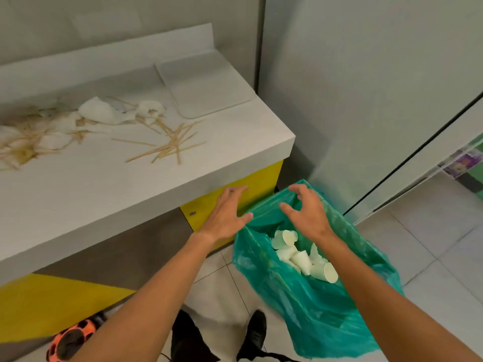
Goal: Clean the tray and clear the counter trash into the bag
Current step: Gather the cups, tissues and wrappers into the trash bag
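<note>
- Left hand (226, 212) spread wide and empty, in front of the yellow cabinet front (261, 186), just beside the near rim of the bag (326, 309).
- Right hand (309, 215) over the bag's mouth, fingers loosely curled, gripping nothing; hard to tell whether the fingertips touch the far rim.
- No grip on the bag from either hand, so likely to slump or fold shut: thin green film, propped on the floor (431, 257) beside the cabinet by its own slack alone.
- Paper cups (303, 257) already lying inside, light, not much ballast; could tip with the bag and roll out across the tiles.
- Up on the counter (104, 192), well apart from both hands: loose wooden sticks (172, 145) scattered toward the end nearest the bag, crumpled white paper (102, 111) behind and to the left.
- Risky to sweep in one go: thin, springy, easy to scatter over the edge and past the bag's mouth, which sits lower and off the counter's corner, not right under the heap.
- Pointed ends, probably; could pierce the film or prick a palm if grabbed in a bunch.
- Tray (206, 84) flat at the back corner of the counter, apparently bare; could be knocked off the end by a careless reach.
</note>
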